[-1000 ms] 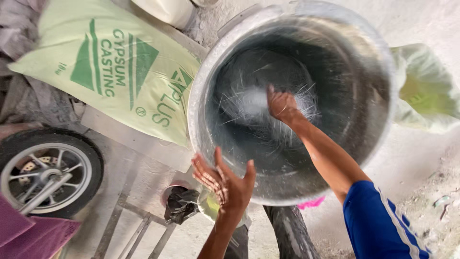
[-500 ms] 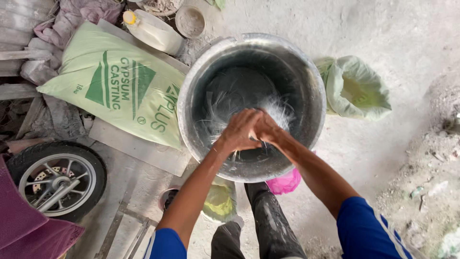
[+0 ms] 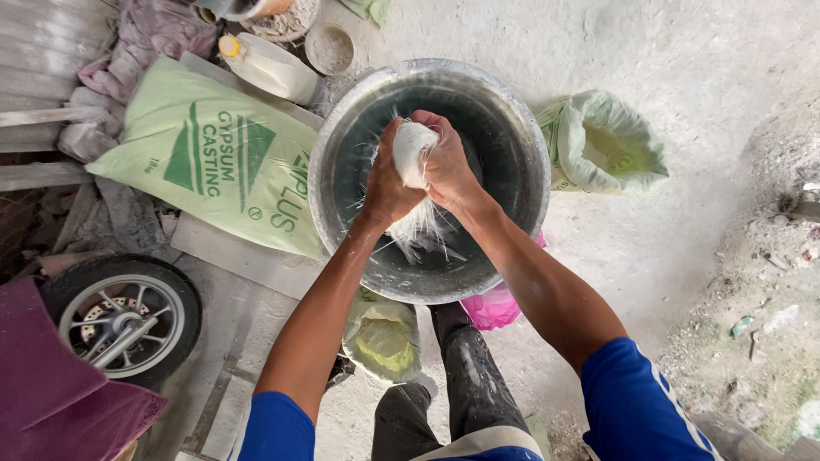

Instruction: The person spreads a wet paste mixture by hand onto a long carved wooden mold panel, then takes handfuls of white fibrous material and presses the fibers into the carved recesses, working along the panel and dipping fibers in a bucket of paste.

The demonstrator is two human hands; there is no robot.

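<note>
Head view looks straight down, and near the upper middle of the frame we see both hands pressed together over a wide, round, dull-grey metal basin (image 3: 521, 222). Between them sits a wet white wad of fine fibres (image 3: 412, 152), held above the basin's dark inside. The left hand (image 3: 386, 183) cups it from the left with a clenched grip; the right hand (image 3: 448, 166) wraps over its top and right side, likewise closed on it.

The wad looks pale and glossy on top, bunched into a rounded lump, with thin white strands (image 3: 418, 224) trailing down below the hands into the basin. More loose strands seem to lie on the basin's bottom, though the hands and shadow hide much of that area.

We judge the wad to be light, soft and limp, giving way under any squeeze. Wet, it is likely slippery, and single strands would pull free if pinched at the ends. The bunched middle, enclosed by both palms as now, looks the surest place to hold it.

Left of the basin lies a pale green printed sack (image 3: 213, 162); at right an open green plastic bag (image 3: 611, 145); a small wheel (image 3: 120, 320) sits at lower left.
</note>
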